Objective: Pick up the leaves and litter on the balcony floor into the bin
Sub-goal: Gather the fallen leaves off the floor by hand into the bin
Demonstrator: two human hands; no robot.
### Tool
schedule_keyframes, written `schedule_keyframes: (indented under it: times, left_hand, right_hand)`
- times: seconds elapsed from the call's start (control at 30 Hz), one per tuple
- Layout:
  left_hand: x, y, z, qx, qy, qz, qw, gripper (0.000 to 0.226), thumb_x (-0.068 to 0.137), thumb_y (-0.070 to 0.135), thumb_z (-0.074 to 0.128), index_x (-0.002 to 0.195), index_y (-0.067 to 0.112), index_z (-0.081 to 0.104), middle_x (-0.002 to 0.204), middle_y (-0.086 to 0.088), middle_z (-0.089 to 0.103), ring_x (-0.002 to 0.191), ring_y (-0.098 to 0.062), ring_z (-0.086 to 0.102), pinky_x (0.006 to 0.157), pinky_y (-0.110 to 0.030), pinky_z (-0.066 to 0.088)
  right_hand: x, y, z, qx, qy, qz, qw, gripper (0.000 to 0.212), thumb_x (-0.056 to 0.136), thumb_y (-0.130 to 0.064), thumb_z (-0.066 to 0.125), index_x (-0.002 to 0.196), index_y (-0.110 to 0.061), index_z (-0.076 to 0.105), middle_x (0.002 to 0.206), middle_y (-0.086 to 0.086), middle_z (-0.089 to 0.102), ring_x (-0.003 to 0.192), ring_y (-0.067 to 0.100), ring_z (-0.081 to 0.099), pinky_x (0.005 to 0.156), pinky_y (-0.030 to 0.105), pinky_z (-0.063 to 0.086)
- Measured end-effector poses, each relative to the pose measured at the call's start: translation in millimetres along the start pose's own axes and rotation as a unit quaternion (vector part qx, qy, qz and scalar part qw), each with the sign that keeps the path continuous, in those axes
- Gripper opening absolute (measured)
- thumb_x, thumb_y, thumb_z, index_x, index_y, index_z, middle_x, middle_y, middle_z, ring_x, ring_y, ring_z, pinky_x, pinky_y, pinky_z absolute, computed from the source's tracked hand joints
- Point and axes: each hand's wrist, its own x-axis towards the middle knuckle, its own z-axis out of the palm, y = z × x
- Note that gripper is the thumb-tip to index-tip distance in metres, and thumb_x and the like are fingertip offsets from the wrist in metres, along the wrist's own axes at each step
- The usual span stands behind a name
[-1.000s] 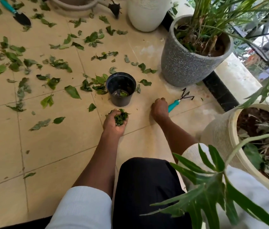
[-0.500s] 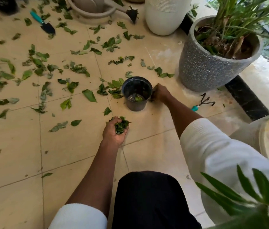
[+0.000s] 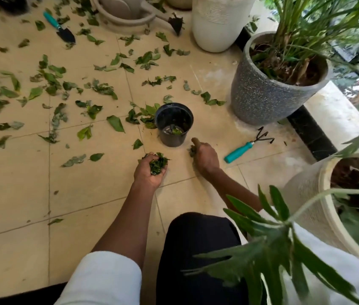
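Observation:
A small black bin [image 3: 173,124] stands on the beige tiled floor [image 3: 90,190] with a few leaves at its bottom. My left hand [image 3: 150,172] is cupped palm up just in front of the bin, holding a bunch of green leaves [image 3: 157,165]. My right hand [image 3: 204,156] is low over the floor to the right of the bin, its fingers curled round a leaf [image 3: 193,150]. Several green leaves [image 3: 99,89] lie scattered over the tiles to the left of and behind the bin.
A teal-handled hand rake [image 3: 248,145] lies right of my right hand. A grey speckled planter [image 3: 264,93] and a white pot [image 3: 216,25] stand behind, a cream planter [image 3: 310,194] at right. A teal trowel [image 3: 60,29] and a beige watering can [image 3: 130,16] lie at the back.
My right hand has come back from the bin's rim toward me, down to the floor right of the bin, and now has a leaf. My left hand still holds its bunch.

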Motion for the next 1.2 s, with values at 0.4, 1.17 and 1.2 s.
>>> schedule_keyframes:
  times: [0.4,1.17,1.2]
  left_hand:
    - [-23.5,9.8,7.7,-0.055,-0.021,0.009,0.998,0.034,0.095,0.017,0.059,0.128,0.006,0.059,0.122,-0.015,0.064,0.104,-0.029,0.062,0.076,-0.039,0.053]
    - [-23.3,60.2,-9.0,-0.136,-0.083,-0.013,0.987,0.026,0.09,-0.016,0.039,0.089,0.007,0.052,0.089,-0.014,0.056,0.076,-0.021,0.053,0.072,-0.028,0.048]
    - [-21.2,62.2,-6.2,-0.138,-0.084,-0.02,0.987,0.026,0.09,-0.016,0.04,0.089,0.007,0.051,0.089,-0.014,0.054,0.075,-0.021,0.052,0.069,-0.027,0.049]
  right_hand:
    - [5.5,-119.8,-61.4,0.365,-0.19,0.151,0.899,0.02,0.077,0.008,0.07,0.086,-0.009,0.062,0.082,0.007,0.063,0.074,0.017,0.064,0.065,0.025,0.059]
    - [29.4,-165.5,-82.9,0.226,-0.226,0.056,0.946,0.021,0.081,-0.007,0.074,0.102,-0.003,0.072,0.108,0.016,0.069,0.105,0.029,0.063,0.089,0.043,0.053]
    - [43.8,-155.2,-89.1,0.239,-0.147,0.081,0.956,0.017,0.084,-0.003,0.068,0.1,-0.005,0.074,0.105,0.014,0.071,0.101,0.028,0.067,0.087,0.041,0.055]
